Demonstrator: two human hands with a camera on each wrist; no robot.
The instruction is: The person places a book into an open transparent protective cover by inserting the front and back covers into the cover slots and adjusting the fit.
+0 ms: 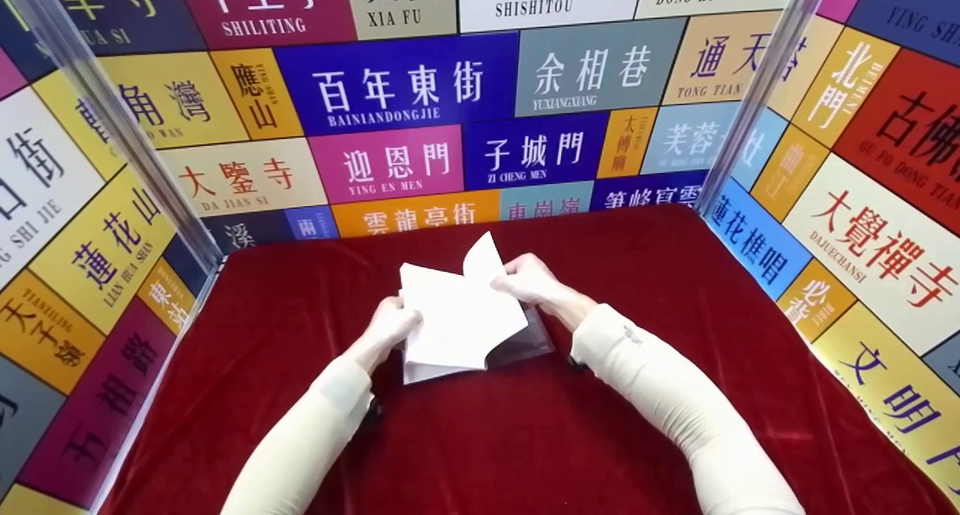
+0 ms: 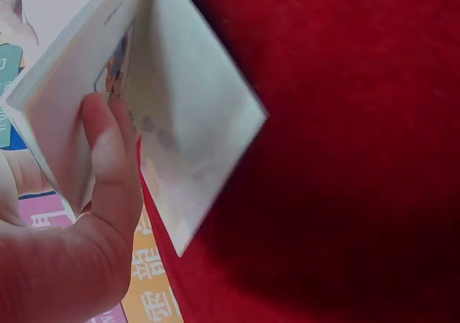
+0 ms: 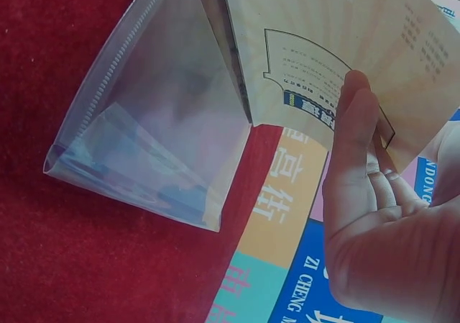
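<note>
An opened book is held over the red cloth, its pages looking blank white in the head view. At its left side my left hand grips a block of pages, with a finger inside the spread in the left wrist view. My right hand pinches the far right side, where a leaf stands up. In the right wrist view, that hand's fingers lie against a printed cream sheet with a boxed text and a QR code. A clear plastic book cover hangs open beside this sheet.
Dark red velvet cloth covers the table. Upright panels with coloured Chinese place-name signs stand behind and on both sides, joined by clear corner posts.
</note>
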